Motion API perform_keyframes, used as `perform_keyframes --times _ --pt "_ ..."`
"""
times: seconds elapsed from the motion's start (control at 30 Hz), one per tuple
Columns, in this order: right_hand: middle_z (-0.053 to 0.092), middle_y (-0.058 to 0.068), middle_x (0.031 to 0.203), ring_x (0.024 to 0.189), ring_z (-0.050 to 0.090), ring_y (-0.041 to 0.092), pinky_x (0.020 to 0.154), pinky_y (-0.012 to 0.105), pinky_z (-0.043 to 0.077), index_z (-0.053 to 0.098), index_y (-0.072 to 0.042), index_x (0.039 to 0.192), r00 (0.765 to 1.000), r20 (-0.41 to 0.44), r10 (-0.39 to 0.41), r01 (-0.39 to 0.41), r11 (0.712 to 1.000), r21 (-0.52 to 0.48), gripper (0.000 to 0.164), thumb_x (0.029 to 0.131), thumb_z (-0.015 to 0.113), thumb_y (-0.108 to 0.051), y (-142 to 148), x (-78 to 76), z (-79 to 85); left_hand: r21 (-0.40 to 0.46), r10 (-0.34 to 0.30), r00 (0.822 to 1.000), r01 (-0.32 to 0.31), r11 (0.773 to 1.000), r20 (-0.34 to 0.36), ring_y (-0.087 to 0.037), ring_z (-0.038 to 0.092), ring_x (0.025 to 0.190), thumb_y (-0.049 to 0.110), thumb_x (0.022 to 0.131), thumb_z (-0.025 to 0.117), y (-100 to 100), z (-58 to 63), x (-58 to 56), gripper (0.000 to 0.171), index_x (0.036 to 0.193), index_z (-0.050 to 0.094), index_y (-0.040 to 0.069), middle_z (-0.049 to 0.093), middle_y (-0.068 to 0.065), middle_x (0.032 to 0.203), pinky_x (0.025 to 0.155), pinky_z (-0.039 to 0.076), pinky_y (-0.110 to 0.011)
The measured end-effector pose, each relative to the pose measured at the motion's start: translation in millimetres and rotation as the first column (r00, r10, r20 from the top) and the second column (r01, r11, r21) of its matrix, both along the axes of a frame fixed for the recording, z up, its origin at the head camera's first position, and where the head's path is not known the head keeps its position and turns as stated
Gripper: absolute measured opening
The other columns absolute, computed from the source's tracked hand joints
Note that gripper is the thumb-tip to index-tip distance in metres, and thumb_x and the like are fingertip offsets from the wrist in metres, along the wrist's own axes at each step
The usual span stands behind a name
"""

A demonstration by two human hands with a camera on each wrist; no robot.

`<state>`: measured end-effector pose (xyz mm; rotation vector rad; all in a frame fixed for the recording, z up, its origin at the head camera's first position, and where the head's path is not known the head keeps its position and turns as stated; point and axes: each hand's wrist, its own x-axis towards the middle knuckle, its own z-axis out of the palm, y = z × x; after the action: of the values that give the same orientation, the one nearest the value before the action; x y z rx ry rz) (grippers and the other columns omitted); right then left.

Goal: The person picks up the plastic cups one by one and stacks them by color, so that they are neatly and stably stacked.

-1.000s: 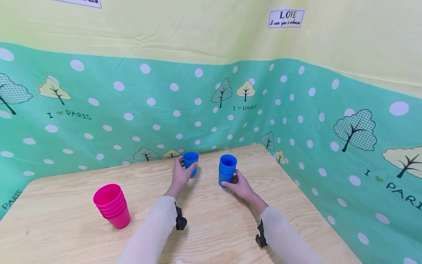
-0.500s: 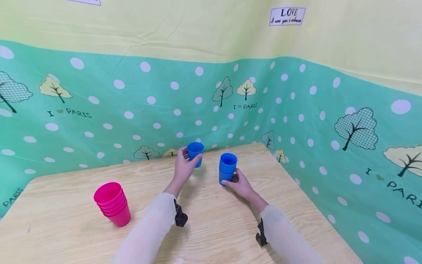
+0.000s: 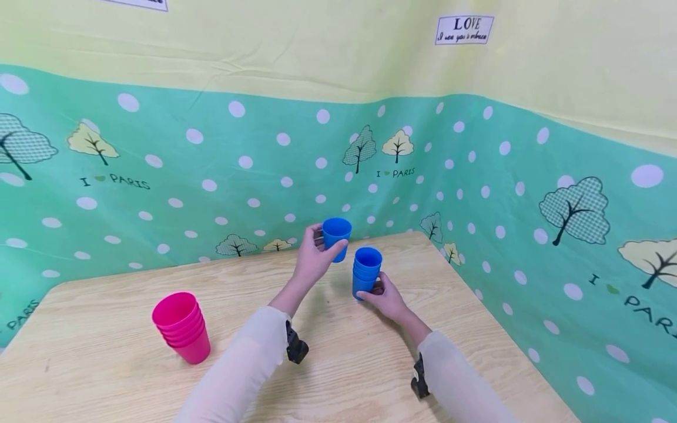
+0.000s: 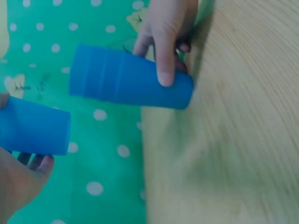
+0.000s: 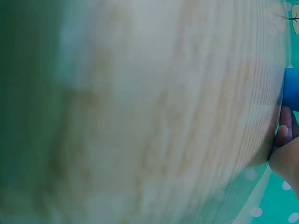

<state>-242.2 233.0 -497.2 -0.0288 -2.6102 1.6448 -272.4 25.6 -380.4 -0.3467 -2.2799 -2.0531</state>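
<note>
My left hand (image 3: 313, 256) grips a single blue cup (image 3: 337, 239) by its side, raised above the table near the back edge. Just to its right stands a stack of several nested blue cups (image 3: 366, 273), mouth up. My right hand (image 3: 388, 298) holds that stack low down, thumb across the front near the base. In the left wrist view the lone cup (image 4: 37, 126) and the stack (image 4: 126, 77) are a short gap apart. The right wrist view catches only a bit of blue cup (image 5: 291, 88) at its right edge.
A stack of several pink cups (image 3: 182, 329) stands at the left of the wooden table (image 3: 338, 364). A green and yellow polka-dot curtain (image 3: 254, 153) hangs right behind the table and along its right side.
My left hand has lifted the single blue cup off the table and carried it up and right, toward the blue stack. The right hand and its stack have stayed put.
</note>
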Motion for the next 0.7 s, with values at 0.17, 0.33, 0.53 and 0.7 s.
perform_keyframes --times 0.17,0.33,0.53,0.7 --pt "0.061 0.014 0.115 0.099 0.060 0.023 0.087 0.039 0.051 0.043 -0.012 0.131 1.000 -0.003 -0.002 0.002 1.000 0.001 0.061 0.081 0.073 -0.030 1 -0.6 -2.1 -0.007 -0.044 0.998 0.044 0.999 -0.033 -0.030 0.051 0.121 0.040 0.081 0.071 10 11.4 6.5 0.071 0.135 0.035 0.012 0.049 -0.012 0.130 0.101 0.044 -0.043" --pt "0.059 0.019 0.118 0.102 0.059 0.028 0.089 0.043 0.050 0.041 -0.007 0.132 1.000 0.013 0.023 -0.023 1.000 -0.007 0.060 0.084 0.071 -0.025 -5 9.7 13.7 -0.028 -0.080 0.995 0.078 0.997 -0.052 -0.028 0.052 0.120 0.040 0.081 0.071 18 17.6 11.9 0.070 0.134 0.036 0.012 0.049 -0.011 0.130 0.100 0.046 -0.042" --pt "0.057 0.020 0.120 0.105 0.058 0.032 0.091 0.045 0.048 0.040 -0.005 0.132 0.998 0.030 0.047 -0.046 0.999 -0.014 0.060 0.084 0.070 -0.023 -7 16.1 25.5 -0.023 -0.119 0.991 0.118 0.993 -0.068 -0.027 0.052 0.120 0.038 0.081 0.071 29 21.7 16.4 0.068 0.133 0.036 0.012 0.050 -0.010 0.128 0.100 0.045 -0.042" --pt "0.058 0.016 0.121 0.106 0.059 0.028 0.092 0.045 0.048 0.040 -0.010 0.132 1.000 0.010 0.028 -0.028 1.000 0.013 0.060 0.084 0.069 -0.030 -1 4.6 6.4 -0.020 -0.145 0.986 0.144 0.989 -0.085 -0.027 0.052 0.121 0.039 0.081 0.071 39 20.6 15.1 0.069 0.134 0.035 0.012 0.049 -0.011 0.129 0.101 0.044 -0.043"
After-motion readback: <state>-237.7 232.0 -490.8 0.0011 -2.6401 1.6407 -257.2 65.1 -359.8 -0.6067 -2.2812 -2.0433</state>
